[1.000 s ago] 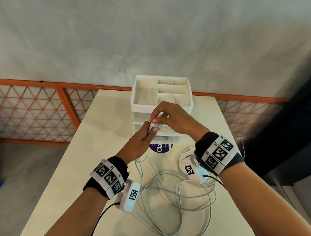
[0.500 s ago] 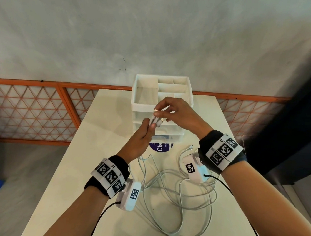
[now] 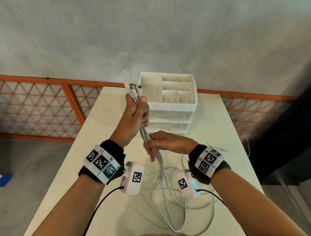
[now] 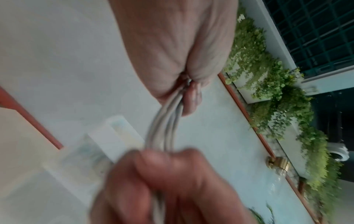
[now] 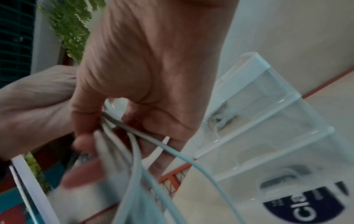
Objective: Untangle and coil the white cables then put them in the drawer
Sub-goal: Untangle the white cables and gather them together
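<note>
Several white cables (image 3: 155, 166) hang as one bundle from my raised left hand (image 3: 138, 109), which grips them just below their plug ends (image 3: 132, 88). Under it, my right hand (image 3: 159, 145) curls its fingers and thumb round the same strands. The rest of the cables lie in loose, crossed loops (image 3: 178, 205) on the table. The left wrist view shows the cables (image 4: 164, 125) running taut from the left fist to the right hand's fingers (image 4: 162, 174). From the right wrist, the cables (image 5: 134, 151) pass through the right hand (image 5: 145, 68). A white drawer unit (image 3: 170, 105) stands behind the hands.
The cream table (image 3: 102, 159) is narrow, with its left and right edges close to my arms. The drawer unit has an open divided tray on top (image 3: 174, 88) and clear drawers (image 5: 268, 121) below. An orange lattice railing (image 3: 38, 108) runs behind the table.
My left hand has risen and lifted the plug ends above the drawer unit. My right hand has slid down from the plug ends to the strands below. The loops on the table are pulled tighter.
</note>
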`<state>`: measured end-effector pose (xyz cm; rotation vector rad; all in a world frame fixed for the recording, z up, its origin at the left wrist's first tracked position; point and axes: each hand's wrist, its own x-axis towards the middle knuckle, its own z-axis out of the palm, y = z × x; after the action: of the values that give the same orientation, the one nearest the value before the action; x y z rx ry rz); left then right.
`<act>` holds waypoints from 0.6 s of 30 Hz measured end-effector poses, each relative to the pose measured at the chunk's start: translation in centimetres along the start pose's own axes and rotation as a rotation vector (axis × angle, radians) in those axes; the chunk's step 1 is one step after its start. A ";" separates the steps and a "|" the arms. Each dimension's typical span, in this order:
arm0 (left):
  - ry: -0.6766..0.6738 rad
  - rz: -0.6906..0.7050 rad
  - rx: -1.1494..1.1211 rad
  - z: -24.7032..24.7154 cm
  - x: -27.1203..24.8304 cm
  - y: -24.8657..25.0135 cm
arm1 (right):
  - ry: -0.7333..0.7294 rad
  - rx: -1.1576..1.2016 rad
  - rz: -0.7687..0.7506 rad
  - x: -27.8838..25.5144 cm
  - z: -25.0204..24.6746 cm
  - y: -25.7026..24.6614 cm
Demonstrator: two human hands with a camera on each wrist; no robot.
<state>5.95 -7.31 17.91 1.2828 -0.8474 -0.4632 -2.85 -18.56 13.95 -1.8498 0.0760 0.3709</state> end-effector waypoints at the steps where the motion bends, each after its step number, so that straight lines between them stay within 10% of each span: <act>1: 0.028 0.008 -0.005 -0.7 0.0 0.1 | 0.039 -0.004 0.029 -0.1 -0.5 0.4; 9: 0.060 -0.022 0.228 -3.8 -1.1 -0.2 | 0.302 -0.200 0.196 -2.8 -5.4 5.0; 14: -0.216 -0.158 0.538 -2.3 -2.2 -3.3 | 0.307 -0.279 0.067 -3.7 -5.5 1.7; 18: -0.171 -0.185 0.594 -0.6 -2.0 -4.6 | 0.318 -0.337 0.031 -4.0 -5.8 -0.5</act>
<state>5.78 -6.63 12.92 1.8992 -1.0594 -0.4907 -5.31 -24.39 17.05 -2.2312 0.2735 0.1100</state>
